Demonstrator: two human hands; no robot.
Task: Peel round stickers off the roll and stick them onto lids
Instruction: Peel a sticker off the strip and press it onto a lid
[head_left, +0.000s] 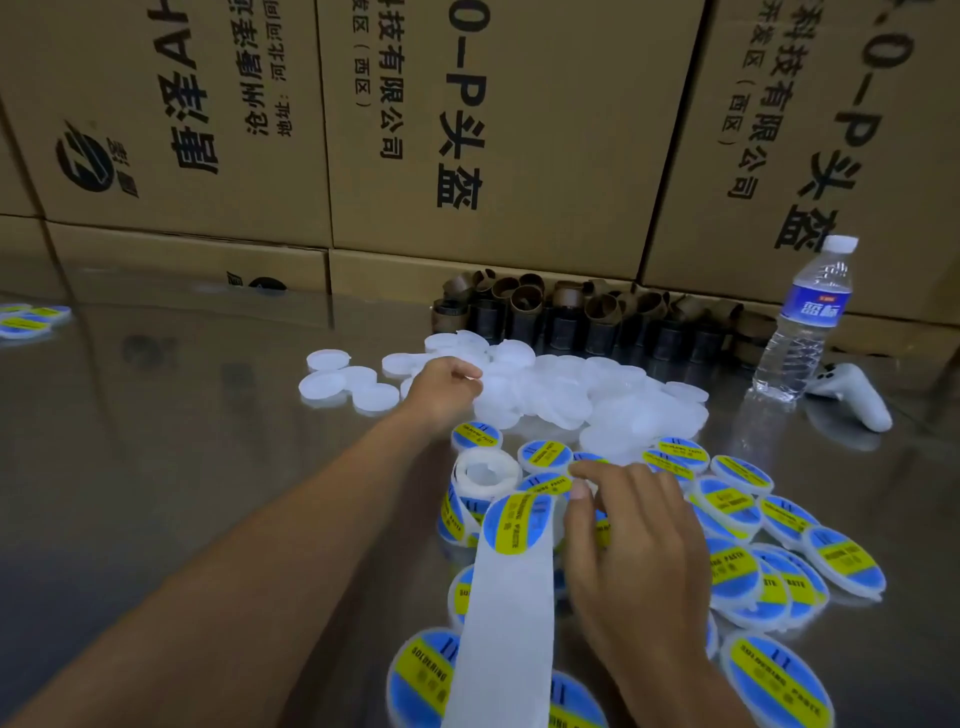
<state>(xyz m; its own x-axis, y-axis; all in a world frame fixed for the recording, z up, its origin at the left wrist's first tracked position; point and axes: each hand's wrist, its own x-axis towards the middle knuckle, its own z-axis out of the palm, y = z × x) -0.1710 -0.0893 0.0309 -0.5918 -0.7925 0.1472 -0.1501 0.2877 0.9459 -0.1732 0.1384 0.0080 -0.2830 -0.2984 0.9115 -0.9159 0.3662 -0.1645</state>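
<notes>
The left hand (447, 387) reaches far and curls its fingers on a white lid (492, 388) to take it. Near, the right hand (634, 535) pinches the sticker (519, 522) by the roll (485, 475) to peel it.

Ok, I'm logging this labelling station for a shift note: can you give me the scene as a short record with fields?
left hand: on the blank lids, fingers curled; hold unclear
right hand: pinches edge of sticker
sticker roll: between the hands, backing strip trailing towards camera
labelled lids: spread right of roll
water bottle: upright, far right
</notes>
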